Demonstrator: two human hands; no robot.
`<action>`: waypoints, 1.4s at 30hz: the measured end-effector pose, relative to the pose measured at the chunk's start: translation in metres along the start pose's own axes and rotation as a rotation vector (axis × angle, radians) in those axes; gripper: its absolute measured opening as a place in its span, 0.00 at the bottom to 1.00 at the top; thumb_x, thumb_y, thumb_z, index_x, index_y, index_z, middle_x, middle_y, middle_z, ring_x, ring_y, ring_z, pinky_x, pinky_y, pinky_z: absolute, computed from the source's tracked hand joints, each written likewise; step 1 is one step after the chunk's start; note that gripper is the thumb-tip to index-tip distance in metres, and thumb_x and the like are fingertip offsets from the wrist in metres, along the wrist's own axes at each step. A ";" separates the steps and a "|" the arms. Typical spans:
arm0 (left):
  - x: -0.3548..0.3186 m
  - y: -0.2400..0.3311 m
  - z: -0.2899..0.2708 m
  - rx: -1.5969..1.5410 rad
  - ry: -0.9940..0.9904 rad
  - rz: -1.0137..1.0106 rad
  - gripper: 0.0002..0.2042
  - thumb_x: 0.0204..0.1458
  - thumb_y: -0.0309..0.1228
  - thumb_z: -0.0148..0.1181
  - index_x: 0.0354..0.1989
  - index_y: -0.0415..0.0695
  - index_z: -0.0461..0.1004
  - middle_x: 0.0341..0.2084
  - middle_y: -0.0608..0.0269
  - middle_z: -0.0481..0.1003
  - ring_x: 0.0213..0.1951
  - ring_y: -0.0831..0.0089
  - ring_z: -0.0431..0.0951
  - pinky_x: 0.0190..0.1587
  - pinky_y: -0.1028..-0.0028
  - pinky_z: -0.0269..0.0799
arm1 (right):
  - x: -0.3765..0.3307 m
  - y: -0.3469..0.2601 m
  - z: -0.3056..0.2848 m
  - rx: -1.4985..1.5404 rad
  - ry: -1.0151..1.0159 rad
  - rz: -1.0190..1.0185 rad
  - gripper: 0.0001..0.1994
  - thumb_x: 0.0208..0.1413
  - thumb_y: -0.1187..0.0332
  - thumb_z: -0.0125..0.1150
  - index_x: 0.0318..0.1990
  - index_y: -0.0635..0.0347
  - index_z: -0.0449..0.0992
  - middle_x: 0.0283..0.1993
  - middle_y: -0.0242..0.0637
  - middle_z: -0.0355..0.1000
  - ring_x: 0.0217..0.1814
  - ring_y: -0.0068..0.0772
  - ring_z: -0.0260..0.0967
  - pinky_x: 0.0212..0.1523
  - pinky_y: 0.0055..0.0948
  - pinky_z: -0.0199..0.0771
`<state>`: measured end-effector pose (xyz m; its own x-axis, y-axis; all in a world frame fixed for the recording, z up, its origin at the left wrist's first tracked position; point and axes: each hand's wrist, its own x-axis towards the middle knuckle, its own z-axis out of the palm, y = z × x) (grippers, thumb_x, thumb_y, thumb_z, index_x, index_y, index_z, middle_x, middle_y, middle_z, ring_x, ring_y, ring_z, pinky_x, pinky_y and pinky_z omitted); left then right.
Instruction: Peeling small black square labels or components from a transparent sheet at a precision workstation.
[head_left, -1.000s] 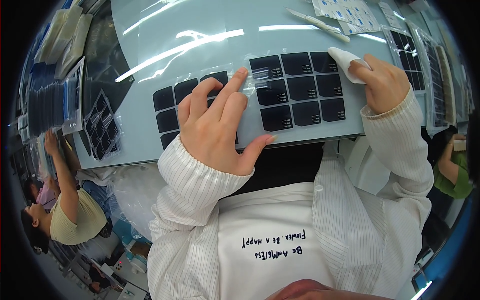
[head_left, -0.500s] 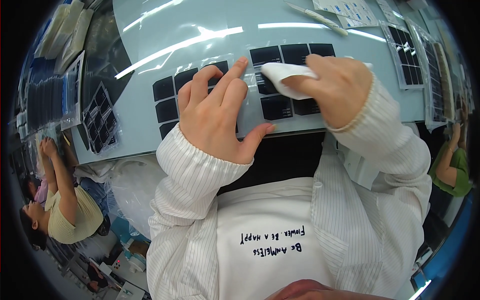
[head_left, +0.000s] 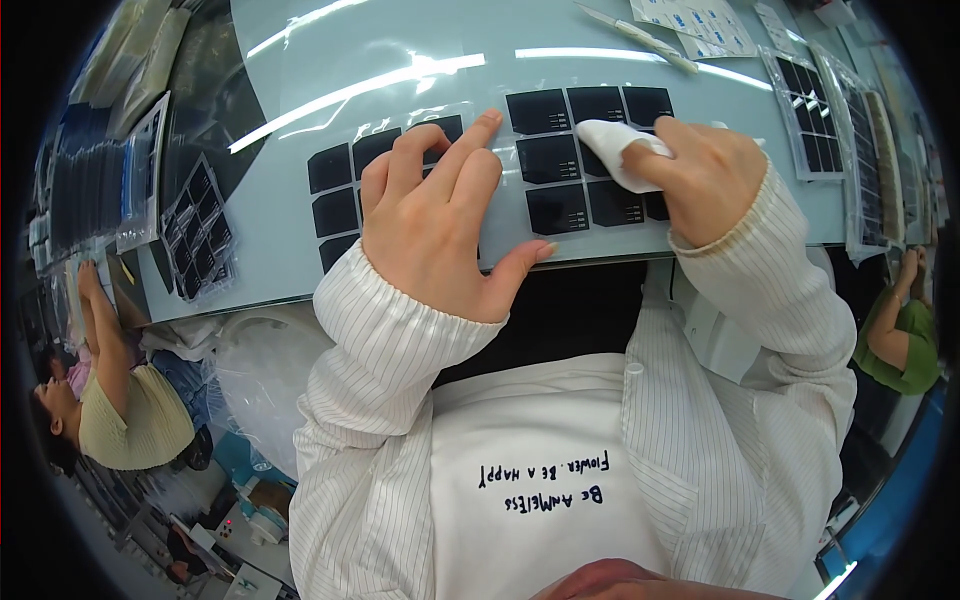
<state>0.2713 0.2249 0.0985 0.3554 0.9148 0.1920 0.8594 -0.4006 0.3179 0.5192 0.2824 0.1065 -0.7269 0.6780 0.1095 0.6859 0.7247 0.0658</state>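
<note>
A clear sheet carrying rows of black rectangular pieces lies on the glass-topped table near its front edge. My left hand rests over the left group of black pieces, fingers apart, holding nothing. Its index fingertip and thumb reach to the strip between the two groups. In my right hand a folded white wiping cloth is gripped and laid against the right group of black pieces. The cloth and hand cover part of that group's middle and right columns.
A white-handled craft knife lies at the far side beside a printed white sheet. Bagged sheets of black pieces sit at the right, and another such sheet at the left, near stacked packs. Other people work on both sides.
My right hand has moved the cloth to the right across the pieces, uncovering the left column's middle piece. My left hand has stayed almost in place.
</note>
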 end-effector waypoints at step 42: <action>0.001 0.007 -0.002 0.038 -0.003 -0.021 0.41 0.31 0.40 0.78 0.60 0.41 0.72 0.29 0.63 0.73 0.47 0.54 0.70 0.57 0.59 0.57 | -0.033 -0.016 -0.012 0.089 0.014 0.020 0.12 0.34 0.75 0.72 0.32 0.58 0.81 0.23 0.37 0.66 0.23 0.36 0.69 0.21 0.33 0.66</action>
<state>0.2769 0.2228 0.1030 0.3382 0.9232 0.1827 0.8799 -0.3791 0.2864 0.5327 0.2473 0.1143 -0.7118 0.6914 0.1238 0.6943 0.7193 -0.0248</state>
